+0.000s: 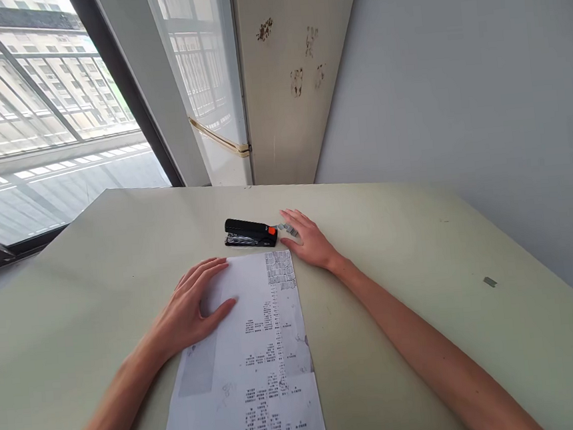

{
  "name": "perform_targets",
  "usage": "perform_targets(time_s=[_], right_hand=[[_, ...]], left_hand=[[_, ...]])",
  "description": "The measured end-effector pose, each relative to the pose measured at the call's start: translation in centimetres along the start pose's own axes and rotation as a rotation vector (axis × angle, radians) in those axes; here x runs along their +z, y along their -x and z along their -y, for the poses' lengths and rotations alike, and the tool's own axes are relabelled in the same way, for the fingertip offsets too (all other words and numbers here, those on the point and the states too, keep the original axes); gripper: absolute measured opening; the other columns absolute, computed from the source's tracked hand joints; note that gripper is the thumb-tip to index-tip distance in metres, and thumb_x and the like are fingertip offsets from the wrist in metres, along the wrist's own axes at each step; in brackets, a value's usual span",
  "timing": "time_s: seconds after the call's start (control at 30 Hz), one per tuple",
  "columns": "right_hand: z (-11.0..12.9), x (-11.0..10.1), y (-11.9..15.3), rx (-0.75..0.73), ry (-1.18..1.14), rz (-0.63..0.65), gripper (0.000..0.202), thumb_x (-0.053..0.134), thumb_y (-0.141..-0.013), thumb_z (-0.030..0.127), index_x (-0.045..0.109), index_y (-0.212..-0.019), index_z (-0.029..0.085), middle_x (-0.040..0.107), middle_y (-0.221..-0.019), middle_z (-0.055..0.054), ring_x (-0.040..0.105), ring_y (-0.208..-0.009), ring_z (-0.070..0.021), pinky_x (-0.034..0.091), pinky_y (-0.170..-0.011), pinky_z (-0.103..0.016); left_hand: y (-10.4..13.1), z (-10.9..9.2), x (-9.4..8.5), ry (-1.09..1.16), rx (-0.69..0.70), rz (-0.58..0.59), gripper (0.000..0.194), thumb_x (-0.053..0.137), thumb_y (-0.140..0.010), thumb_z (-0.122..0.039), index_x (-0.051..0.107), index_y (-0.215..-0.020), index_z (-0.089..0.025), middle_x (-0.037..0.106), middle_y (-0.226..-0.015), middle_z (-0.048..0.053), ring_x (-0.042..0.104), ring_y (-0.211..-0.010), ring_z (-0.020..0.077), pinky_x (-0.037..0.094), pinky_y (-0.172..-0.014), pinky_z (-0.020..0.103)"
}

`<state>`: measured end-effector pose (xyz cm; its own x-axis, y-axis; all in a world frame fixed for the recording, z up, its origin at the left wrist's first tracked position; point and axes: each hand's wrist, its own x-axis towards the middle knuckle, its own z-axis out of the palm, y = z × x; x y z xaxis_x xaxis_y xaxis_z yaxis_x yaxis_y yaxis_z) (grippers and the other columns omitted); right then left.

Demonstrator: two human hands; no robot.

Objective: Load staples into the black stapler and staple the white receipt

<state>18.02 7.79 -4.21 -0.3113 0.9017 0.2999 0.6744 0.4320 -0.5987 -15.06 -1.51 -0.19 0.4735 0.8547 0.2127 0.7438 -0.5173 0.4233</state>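
Note:
My left hand [194, 310] lies flat with fingers stretched over the left edge of a printed sheet of paper [260, 378], thumb apart. Beyond the top of the sheet is a black stapler [248, 233] with an orange piece at its right end. My right hand [313, 241] rests on the table just right of it, thumb and fingers spread. Small grey strips of staples [288, 229] lie between that thumb and the fingers, beside the stapler. Whether the fingers touch the strips I cannot tell.
The pale table [398, 285] reaches back to a white fridge [214, 81] and a stained panel [302, 106]. A small grey piece [490, 282] lies on the table at the right. A grey wall [465, 79] runs along the right, and a window [39, 83] is at the left.

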Motion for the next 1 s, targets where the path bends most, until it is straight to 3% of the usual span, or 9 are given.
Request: perform_targets(time_s=[0.17,0.37,0.6,0.7,0.83,1.0], right_hand=[[0.1,0.6,-1.3,-0.029,-0.018,0.058,0.053,0.05,-0.107,0.034,0.048,-0.16,0.027,0.043,-0.169,-0.006,0.034,-0.16,-0.0249,0.03,-0.13,-0.049],[0.3,1.2,-3.4,-0.071,-0.025,0.08,0.042,0.042,-0.106,0.018,0.068,-0.138,0.023,0.055,-0.159,-0.009,0.043,-0.154,-0.0252,0.039,-0.124,-0.046],[-0.3,0.2,-2.7,-0.06,-0.083,0.004,0.022,0.052,-0.104,0.028,0.071,-0.114,0.024,0.068,-0.136,-0.008,0.065,-0.125,-0.0237,0.05,-0.111,-0.042],[-0.4,-0.5,-1.4,-0.064,-0.104,-0.022,0.024,0.054,-0.103,0.03,0.069,-0.122,0.027,0.071,-0.131,-0.006,0.067,-0.121,-0.0228,0.051,-0.109,-0.04],[-0.7,-1.4,0.9,-0.015,-0.103,-0.085,0.04,0.062,-0.1,0.036,0.06,-0.14,0.029,0.068,-0.14,-0.005,0.064,-0.129,-0.0243,0.048,-0.114,-0.042],[-0.9,-1.6,2.7,0.116,-0.025,-0.199,0.036,0.068,-0.096,0.045,0.067,-0.126,0.025,0.072,-0.128,-0.009,0.063,-0.124,-0.0309,0.047,-0.111,-0.051]], left_hand=[[-0.1,-0.1,0.1,-0.014,0.011,0.002,0.066,0.064,-0.096,-0.056,0.049,-0.153,-0.028,0.054,-0.158,0.009,0.044,-0.15,0.0353,0.035,-0.126,0.055],[-0.2,0.0,0.1,-0.007,0.006,-0.001,0.057,0.065,-0.096,-0.057,0.058,-0.144,-0.029,0.055,-0.157,0.008,0.048,-0.147,0.0353,0.037,-0.125,0.055],[0.1,0.7,0.4,-0.048,0.023,0.008,0.051,0.063,-0.097,-0.058,0.059,-0.141,-0.031,0.052,-0.16,0.006,0.047,-0.148,0.0334,0.039,-0.125,0.055],[0.1,0.5,0.3,-0.053,0.018,0.005,0.05,0.063,-0.097,-0.058,0.06,-0.139,-0.03,0.053,-0.159,0.006,0.049,-0.147,0.033,0.04,-0.124,0.055],[0.1,0.1,0.1,-0.047,0.016,0.004,0.05,0.061,-0.097,-0.059,0.062,-0.137,-0.029,0.054,-0.158,0.007,0.049,-0.146,0.0334,0.041,-0.123,0.055],[0.2,0.1,0.2,-0.051,0.017,-0.001,0.049,0.059,-0.099,-0.059,0.062,-0.137,-0.029,0.054,-0.157,0.007,0.048,-0.146,0.0328,0.041,-0.123,0.054]])
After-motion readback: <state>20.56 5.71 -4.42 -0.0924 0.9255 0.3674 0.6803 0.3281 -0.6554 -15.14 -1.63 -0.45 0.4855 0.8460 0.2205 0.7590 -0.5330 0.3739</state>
